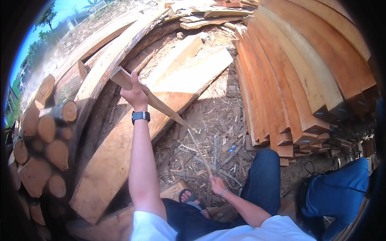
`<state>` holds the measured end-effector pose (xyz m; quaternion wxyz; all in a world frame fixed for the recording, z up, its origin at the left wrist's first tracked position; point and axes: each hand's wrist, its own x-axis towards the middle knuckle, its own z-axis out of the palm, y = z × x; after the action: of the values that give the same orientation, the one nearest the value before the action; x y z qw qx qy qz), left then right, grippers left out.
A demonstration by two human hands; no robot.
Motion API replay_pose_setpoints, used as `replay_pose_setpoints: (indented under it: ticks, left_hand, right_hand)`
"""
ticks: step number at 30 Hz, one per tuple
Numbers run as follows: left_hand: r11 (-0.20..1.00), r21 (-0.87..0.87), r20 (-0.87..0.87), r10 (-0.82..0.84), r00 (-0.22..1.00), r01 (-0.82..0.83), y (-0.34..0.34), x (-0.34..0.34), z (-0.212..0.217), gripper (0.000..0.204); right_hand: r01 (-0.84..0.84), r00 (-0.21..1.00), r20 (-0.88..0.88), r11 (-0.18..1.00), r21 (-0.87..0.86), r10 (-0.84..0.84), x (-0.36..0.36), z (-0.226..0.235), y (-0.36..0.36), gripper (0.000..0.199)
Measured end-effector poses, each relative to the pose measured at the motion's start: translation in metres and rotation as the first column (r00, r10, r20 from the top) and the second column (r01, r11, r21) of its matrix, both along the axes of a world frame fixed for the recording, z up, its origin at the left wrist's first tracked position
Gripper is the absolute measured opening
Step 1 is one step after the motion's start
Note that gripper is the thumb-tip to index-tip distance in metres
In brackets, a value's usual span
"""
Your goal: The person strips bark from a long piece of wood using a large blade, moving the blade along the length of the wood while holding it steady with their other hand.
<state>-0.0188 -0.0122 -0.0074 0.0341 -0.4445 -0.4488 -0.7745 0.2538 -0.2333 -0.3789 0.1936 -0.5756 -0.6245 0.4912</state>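
My left hand (134,96), arm stretched forward and thumb up, is closed around a tapering piece of wood (161,106). The wide, square-cut end of that piece is past my hand, and its narrow end points down to the right. My right hand (218,186), low and close to my knee, is closed on a thin wooden stick (200,150). The stick's far tip meets the narrow end of the tapering piece; I cannot tell whether they are joined or only touching. Beneath both lies a broad, thick sawn plank (114,160), partly in bright sun.
Sawn beams (281,76) are stacked high on the right. Cut logs (56,154) are piled at left, beside long slabs (108,60). Bark and wood chips (225,120) cover the ground. A blue cloth-covered shape (337,188) is at the lower right, next to my bent knee (263,172).
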Motion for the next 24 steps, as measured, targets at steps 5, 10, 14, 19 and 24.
replay_pose_setpoints:
  ticks: [5,10,14,19,24]
  left_hand:
    - [0.999,0.008,0.002,0.035,0.999,-0.035,-0.002,-0.003,-0.003,0.041]
    - [0.999,-0.004,0.035,-0.038,0.999,0.038,0.003,0.006,-0.001,0.041]
    - [0.999,-0.024,0.01,-0.028,1.0,0.029,0.003,0.005,-0.002,0.04]
    - [0.998,0.019,-0.007,-0.052,0.999,0.052,0.005,0.006,-0.001,0.038]
    - [0.999,0.0,-0.002,-0.036,0.999,0.036,0.004,0.005,-0.002,0.038]
  right_hand:
    - [0.045,0.998,0.043,0.993,-0.107,-0.041,0.007,0.013,-0.004,0.069]
    - [0.104,0.994,0.071,0.959,-0.264,-0.088,0.004,-0.031,-0.004,0.076]
    - [0.032,0.984,-0.148,0.914,-0.404,-0.1,0.004,-0.046,-0.003,0.073]
    - [-0.262,0.774,-0.517,0.559,-0.787,-0.366,0.007,-0.033,0.005,0.068]
    - [0.007,0.977,-0.182,0.866,-0.5,-0.114,0.004,-0.041,-0.003,0.058]
